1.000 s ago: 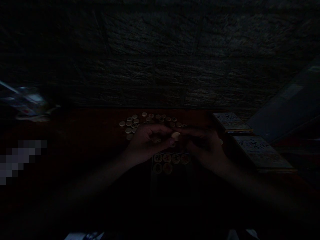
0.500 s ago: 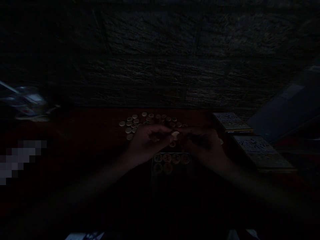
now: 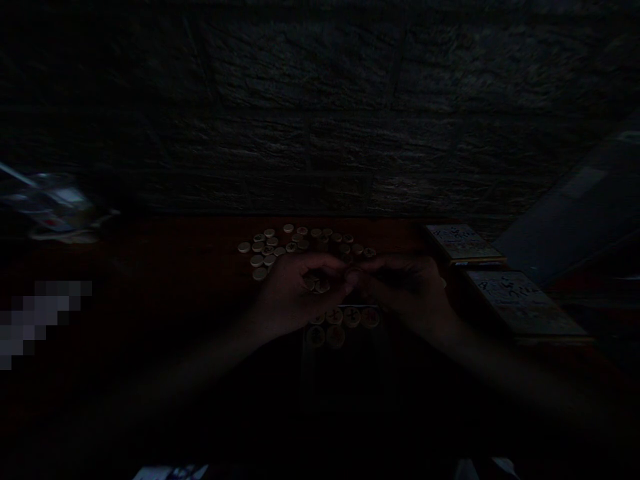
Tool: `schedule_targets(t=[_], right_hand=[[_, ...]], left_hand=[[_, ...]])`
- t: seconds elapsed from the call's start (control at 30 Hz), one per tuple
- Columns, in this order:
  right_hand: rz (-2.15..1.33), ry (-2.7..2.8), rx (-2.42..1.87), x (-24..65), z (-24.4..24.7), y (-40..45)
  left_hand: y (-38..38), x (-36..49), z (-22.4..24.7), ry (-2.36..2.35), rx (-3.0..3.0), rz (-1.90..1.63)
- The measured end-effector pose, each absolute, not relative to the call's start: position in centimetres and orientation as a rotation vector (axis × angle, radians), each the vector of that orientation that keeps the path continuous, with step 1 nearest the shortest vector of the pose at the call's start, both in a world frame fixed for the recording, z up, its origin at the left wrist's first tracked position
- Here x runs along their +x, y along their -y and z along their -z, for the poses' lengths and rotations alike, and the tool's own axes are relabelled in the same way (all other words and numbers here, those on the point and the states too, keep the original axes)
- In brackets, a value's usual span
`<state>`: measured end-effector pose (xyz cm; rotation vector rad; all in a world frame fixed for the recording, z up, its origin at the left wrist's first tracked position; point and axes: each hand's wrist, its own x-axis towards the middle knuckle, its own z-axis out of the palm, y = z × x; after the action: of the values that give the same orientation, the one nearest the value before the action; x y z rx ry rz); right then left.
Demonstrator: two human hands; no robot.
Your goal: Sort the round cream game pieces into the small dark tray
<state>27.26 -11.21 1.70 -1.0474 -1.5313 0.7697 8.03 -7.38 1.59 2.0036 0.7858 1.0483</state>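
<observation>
My left hand [image 3: 295, 287] and my right hand [image 3: 407, 287] meet at the fingertips over the table, both closed in a pinch. The Chinese chess piece between them is covered by the fingers now. Just below is a dark, shallow tray [image 3: 307, 373] with rows of round pieces marked with characters, among them a Chinese chess piece [image 3: 352, 317] in the upper row and another piece [image 3: 335, 336] under it. Behind my hands lie many loose Chinese chess pieces [image 3: 271, 242], some blank side up. A few show through the gap in my left hand.
Two flat printed boxes [image 3: 465, 243] lie at the right, beside a grey panel [image 3: 575, 200] that leans there. A clear plastic container [image 3: 63, 207] stands at the far left. A rough block wall [image 3: 310, 133] rises behind the dark reddish table [image 3: 190, 247]. Lighting is very dim.
The pale piece seen between my fingertips has gone out of sight behind them. My left hand has shifted slightly right and its thumb now meets the right fingers.
</observation>
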Motion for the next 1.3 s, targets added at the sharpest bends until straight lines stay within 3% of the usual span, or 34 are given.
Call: schedule_targets(t=[0.3,1.3], right_hand=[[-0.831,1.546,-1.075,27.36,-1.72,11.22],[-0.969,1.469,-1.111,27.43,-1.27,11.06]], left_hand=[[7.07,8.02,-1.55,-0.798,1.802,-1.056],[7.58,8.17,-0.96,-0.700,2.063,-1.134]])
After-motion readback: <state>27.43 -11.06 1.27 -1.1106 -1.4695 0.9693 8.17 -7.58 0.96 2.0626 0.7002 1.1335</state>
